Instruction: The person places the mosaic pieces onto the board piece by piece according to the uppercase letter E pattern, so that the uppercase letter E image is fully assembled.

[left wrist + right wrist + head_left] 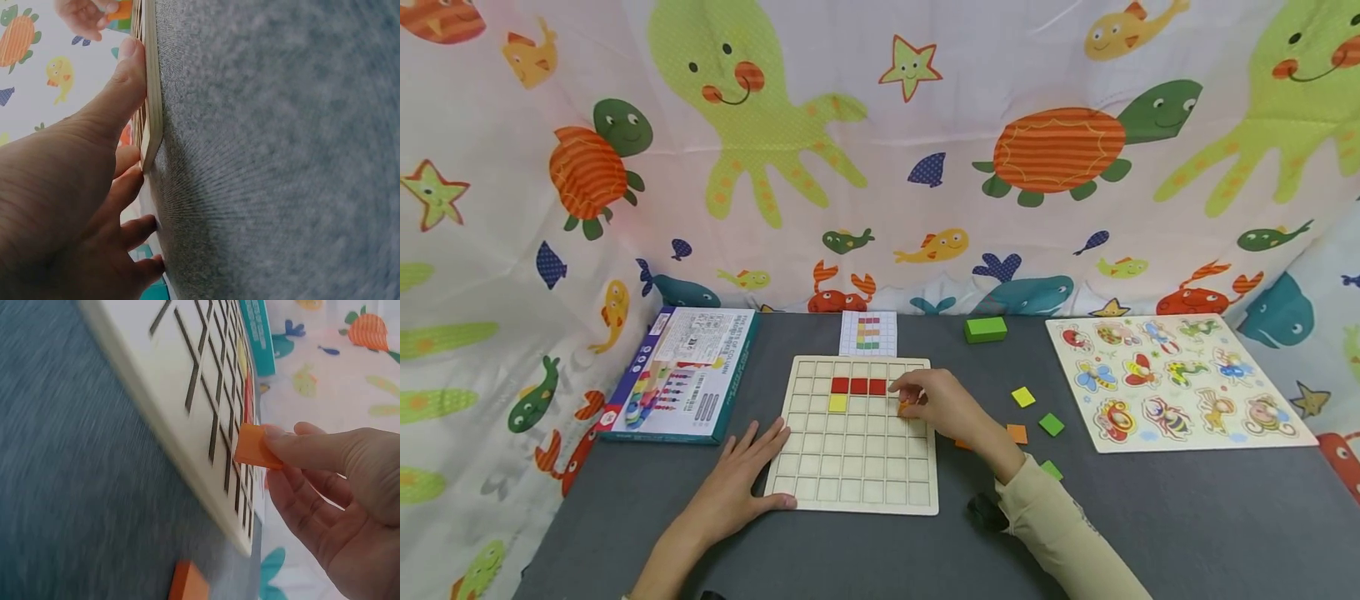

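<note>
A wooden grid board (857,467) lies on the grey table, with three red tiles (859,386) in a row and one yellow tile (837,403) below the leftmost of them. My right hand (936,398) is over the board's right side. Its thumb and fingers pinch an orange tile (255,447), seen clearly in the right wrist view. At the board's lower left, my left hand (741,479) rests with fingers spread, thumb along the near edge and fingertips by the left side. Just behind the board lies a card (868,333) printed with a coloured grid pattern.
Right of the board are a loose yellow tile (1023,397), green tiles (1052,425) and orange tiles (1017,433), partly behind the right forearm. A green block (985,330) stands farther back. An insect picture board (1183,383) lies right; a boxed set (681,375) lies left.
</note>
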`<move>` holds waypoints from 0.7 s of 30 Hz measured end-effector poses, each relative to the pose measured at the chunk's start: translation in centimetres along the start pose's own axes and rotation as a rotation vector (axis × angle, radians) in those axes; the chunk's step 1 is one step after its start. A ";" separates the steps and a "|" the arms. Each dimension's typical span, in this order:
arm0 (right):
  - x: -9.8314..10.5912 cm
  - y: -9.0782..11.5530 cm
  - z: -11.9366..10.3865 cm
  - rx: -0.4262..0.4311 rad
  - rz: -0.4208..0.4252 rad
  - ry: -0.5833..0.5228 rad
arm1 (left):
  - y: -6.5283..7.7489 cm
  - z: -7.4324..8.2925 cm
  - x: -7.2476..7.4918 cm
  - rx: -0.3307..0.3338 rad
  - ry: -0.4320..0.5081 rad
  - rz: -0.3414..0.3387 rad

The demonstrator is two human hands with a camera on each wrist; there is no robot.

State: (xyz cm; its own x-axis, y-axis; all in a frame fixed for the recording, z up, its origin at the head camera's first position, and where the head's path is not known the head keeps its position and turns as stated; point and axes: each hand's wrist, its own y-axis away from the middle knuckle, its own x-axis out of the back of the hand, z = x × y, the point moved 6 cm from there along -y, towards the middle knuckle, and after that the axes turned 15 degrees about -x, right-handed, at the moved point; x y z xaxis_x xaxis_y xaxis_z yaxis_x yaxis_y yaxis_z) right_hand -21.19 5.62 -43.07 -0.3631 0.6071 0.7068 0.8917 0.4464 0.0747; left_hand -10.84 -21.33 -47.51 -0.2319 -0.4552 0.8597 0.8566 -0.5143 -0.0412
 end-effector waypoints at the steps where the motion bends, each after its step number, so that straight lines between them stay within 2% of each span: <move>1: -0.3 -0.1 -0.3 0.008 -0.001 -0.004 | 0.0 0.0 0.0 -0.001 0.002 0.005; 9: -2.7 -0.9 -2.0 0.055 -0.031 -0.026 | 0.2 0.0 -0.4 -0.013 -0.005 -0.008; 13: -3.6 -1.7 -3.0 0.073 -0.024 -0.067 | 0.0 0.0 -0.2 -0.022 -0.011 0.008; 21: -5.3 -3.2 -4.5 0.072 -0.062 -0.173 | 0.0 0.0 0.1 -0.020 -0.019 0.016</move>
State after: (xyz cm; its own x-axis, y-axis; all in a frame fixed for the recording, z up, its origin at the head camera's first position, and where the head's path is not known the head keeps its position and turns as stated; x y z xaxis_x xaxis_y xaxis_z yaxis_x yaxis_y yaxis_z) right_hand -20.90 -2.01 -43.88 -0.4632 0.6779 0.5708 0.8468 0.5287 0.0592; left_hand -10.85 -21.38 -47.45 -0.2093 -0.4496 0.8684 0.8509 -0.5212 -0.0648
